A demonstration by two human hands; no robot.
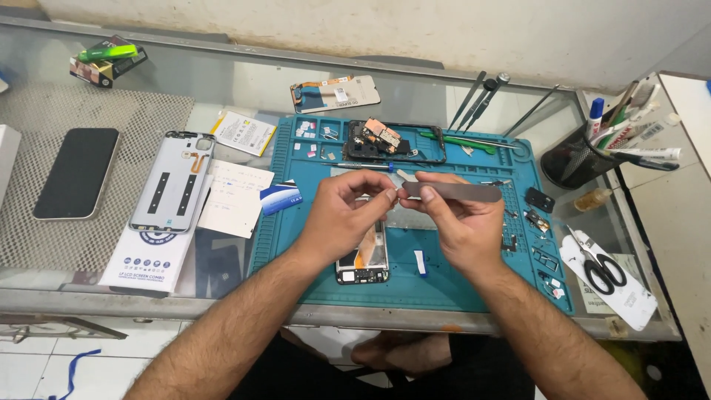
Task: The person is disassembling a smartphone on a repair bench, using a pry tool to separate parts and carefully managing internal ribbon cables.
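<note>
Both hands meet above the blue mat [444, 285]. Left hand [342, 215] pinches something small, perhaps tape, and right hand [458, 222] pinches a grey spudger [463, 192].

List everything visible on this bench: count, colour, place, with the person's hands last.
Silicone work mat: 1, teal, centre of glass bench.
Flat metal pry strip: 1, grey, held between both hands.
Opened phone body: 1, black, on mat beneath hands.
Phone frame with circuit board: 1, black and orange, mat's top.
Phone back cover: 1, silver, left of mat.
Dark phone: 1, black, on grey mesh pad, far left.
Scissors: 1, black-handled, right.
Pen cup: 1, black, right rear.
Left hand: pinching strip's end.
Right hand: gripping strip.
</note>
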